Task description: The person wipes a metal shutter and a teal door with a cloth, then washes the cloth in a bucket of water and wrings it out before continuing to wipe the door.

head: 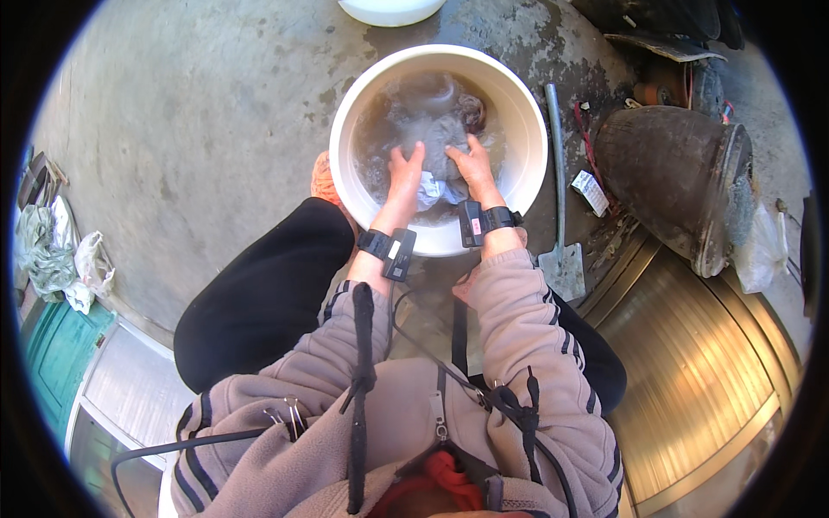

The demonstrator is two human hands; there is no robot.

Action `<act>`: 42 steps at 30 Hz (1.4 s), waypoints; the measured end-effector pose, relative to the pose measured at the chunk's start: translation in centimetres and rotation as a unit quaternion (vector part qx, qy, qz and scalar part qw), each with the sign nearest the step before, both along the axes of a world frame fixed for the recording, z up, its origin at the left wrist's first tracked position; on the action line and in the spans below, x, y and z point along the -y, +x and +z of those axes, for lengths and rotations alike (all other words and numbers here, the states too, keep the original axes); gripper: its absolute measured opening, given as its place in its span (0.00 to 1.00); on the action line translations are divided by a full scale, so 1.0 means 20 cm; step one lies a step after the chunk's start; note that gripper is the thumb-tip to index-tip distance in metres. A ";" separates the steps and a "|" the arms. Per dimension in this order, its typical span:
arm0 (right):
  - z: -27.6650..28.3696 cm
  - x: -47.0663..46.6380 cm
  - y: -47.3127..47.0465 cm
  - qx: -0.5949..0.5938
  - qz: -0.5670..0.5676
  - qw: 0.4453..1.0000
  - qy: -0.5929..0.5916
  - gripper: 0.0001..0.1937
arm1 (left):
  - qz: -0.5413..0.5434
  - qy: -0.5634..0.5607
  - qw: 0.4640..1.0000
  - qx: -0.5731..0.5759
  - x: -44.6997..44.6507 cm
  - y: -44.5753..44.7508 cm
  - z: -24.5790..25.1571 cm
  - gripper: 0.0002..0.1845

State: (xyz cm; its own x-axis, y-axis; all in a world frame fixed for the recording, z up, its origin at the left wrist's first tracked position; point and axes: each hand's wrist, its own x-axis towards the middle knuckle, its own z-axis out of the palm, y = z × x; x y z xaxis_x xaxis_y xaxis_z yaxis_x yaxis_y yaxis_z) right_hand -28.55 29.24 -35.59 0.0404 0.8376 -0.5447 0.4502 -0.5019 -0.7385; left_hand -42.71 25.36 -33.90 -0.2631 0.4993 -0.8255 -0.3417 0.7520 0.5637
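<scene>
In front of me stands a round white plastic basin of murky water. A soaked grey cloth lies in it, with a bunched dark brownish cloth at its upper right. My left hand grips the grey cloth's left side, thumb on top and other fingers partly hidden by cloth and water. On the right side my right hand holds the same cloth, its thumb pointing inward. White and pale-blue fabric shows between my wrists. Each wrist wears a black strapped device.
Right of the basin a metal-handled shovel lies on wet concrete, near a small white box and a large brown jar on its side. Another white basin is at the top edge. Plastic bags lie far left.
</scene>
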 end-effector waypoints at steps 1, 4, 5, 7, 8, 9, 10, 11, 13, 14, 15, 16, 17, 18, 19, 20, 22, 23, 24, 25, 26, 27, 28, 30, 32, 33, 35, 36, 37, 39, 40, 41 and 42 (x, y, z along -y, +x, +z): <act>0.05 0.00 -0.01 -0.118 -0.029 0.991 -0.054 0.23 | 0.046 0.003 0.998 0.039 0.01 0.00 -0.01 0.39; 0.28 0.06 -0.10 -0.237 -0.042 0.970 -0.042 0.14 | 0.079 0.039 0.981 0.175 0.03 -0.06 -0.05 0.42; 0.36 0.10 -0.14 -0.258 -0.028 0.966 0.005 0.13 | 0.090 0.059 0.971 0.215 0.04 -0.07 -0.05 0.43; 0.46 0.16 -0.22 -0.118 0.065 0.984 0.118 0.12 | 0.125 0.054 0.965 0.226 0.05 -0.04 -0.05 0.33; 0.47 0.17 -0.25 -0.049 0.079 0.990 0.105 0.12 | 0.134 0.064 0.958 0.244 0.06 -0.02 -0.03 0.30; 0.47 0.15 -0.25 0.006 0.046 0.989 0.141 0.12 | 0.148 0.040 0.955 0.254 0.06 0.01 0.00 0.27; 0.44 0.12 -0.23 0.048 0.032 0.983 0.172 0.12 | 0.076 -0.007 0.985 0.153 0.04 0.03 0.02 0.16; 0.40 0.07 -0.20 0.090 0.017 0.976 0.200 0.12 | 0.063 0.034 0.989 0.128 0.02 0.07 0.05 0.16; 0.32 -0.04 -0.06 0.156 0.002 0.978 0.137 0.12 | -0.037 0.108 0.991 0.070 0.00 0.08 0.11 0.15; 0.28 -0.08 0.02 0.189 0.020 0.976 0.111 0.13 | -0.023 0.116 0.989 0.089 -0.02 0.07 0.12 0.14; 0.25 -0.10 0.10 0.175 0.021 0.981 0.078 0.16 | -0.009 0.122 0.987 0.108 -0.05 0.05 0.13 0.13; 0.22 -0.09 0.15 0.159 0.007 0.984 0.086 0.18 | 0.010 0.141 0.981 0.133 -0.06 0.03 0.13 0.12; 0.19 -0.08 0.19 0.162 -0.013 0.984 0.066 0.20 | 0.008 0.121 0.988 0.095 -0.07 -0.01 0.11 0.18; 0.17 -0.05 0.24 0.132 -0.010 0.991 0.033 0.25 | 0.042 0.135 0.989 0.053 -0.07 -0.02 0.09 0.20; 0.13 -0.01 0.24 0.155 -0.017 0.987 0.048 0.26 | 0.073 0.170 0.982 0.019 -0.07 -0.03 0.06 0.22; 0.09 0.05 0.22 0.169 -0.021 0.982 0.080 0.28 | 0.027 0.123 0.991 -0.053 -0.05 -0.07 0.03 0.28; 0.01 0.14 0.19 0.189 0.007 0.979 0.082 0.34 | -0.076 0.120 0.964 -0.225 0.01 -0.07 -0.02 0.30; -0.03 0.20 0.15 0.234 0.031 0.968 0.081 0.32 | -0.126 0.087 0.944 -0.293 0.04 -0.07 -0.04 0.32; -0.05 0.23 0.13 0.215 0.056 0.974 0.051 0.30 | -0.168 0.072 0.933 -0.311 0.06 -0.06 -0.06 0.35; -0.07 0.26 0.12 0.209 0.085 0.974 0.013 0.28 | -0.208 0.062 0.921 -0.323 0.09 -0.05 -0.08 0.35; -0.07 0.27 0.10 0.143 0.048 0.989 -0.003 0.20 | -0.250 0.040 0.911 -0.325 0.10 -0.05 -0.09 0.35; -0.04 0.27 0.10 0.088 0.044 0.995 -0.001 0.18 | -0.292 0.025 0.898 -0.329 0.11 -0.06 -0.09 0.35; -0.01 0.26 0.11 0.044 0.034 0.998 -0.012 0.16 | -0.281 0.035 0.899 -0.335 0.11 -0.07 -0.09 0.29; 0.11 0.23 0.13 -0.016 0.002 0.999 -0.046 0.12 | -0.212 0.056 0.957 -0.191 0.08 -0.10 -0.07 0.24; 0.26 0.18 0.18 -0.053 0.012 0.997 -0.054 0.09 | -0.158 0.067 0.984 -0.042 0.04 -0.12 -0.02 0.19; 0.33 0.16 0.19 -0.091 0.021 0.995 -0.047 0.08 | -0.141 0.077 0.987 0.028 0.02 -0.12 0.03 0.20; 0.44 0.12 0.18 -0.076 0.025 0.996 -0.048 0.08 | -0.108 0.100 0.975 0.165 -0.05 -0.14 0.15 0.20; 0.48 0.11 0.17 -0.083 0.026 0.996 -0.029 0.08 | -0.113 0.112 0.968 0.194 -0.08 -0.14 0.22 0.21; 0.52 0.12 0.16 -0.083 0.020 0.996 -0.016 0.09 | -0.112 0.137 0.958 0.224 -0.11 -0.15 0.30 0.20; 0.59 0.15 0.15 -0.153 0.011 0.988 0.008 0.15 | -0.109 0.195 0.930 0.291 -0.17 -0.15 0.44 0.19; 0.62 0.16 0.14 -0.192 0.017 0.981 0.032 0.17 | -0.129 0.229 0.922 0.286 -0.19 -0.15 0.51 0.19; 0.65 0.17 0.13 -0.225 0.019 0.973 0.051 0.19 | -0.155 0.216 0.927 0.266 -0.20 -0.15 0.57 0.19; 0.68 0.18 0.12 -0.219 0.018 0.974 0.053 0.23 | -0.179 0.218 0.925 0.253 -0.21 -0.14 0.62 0.19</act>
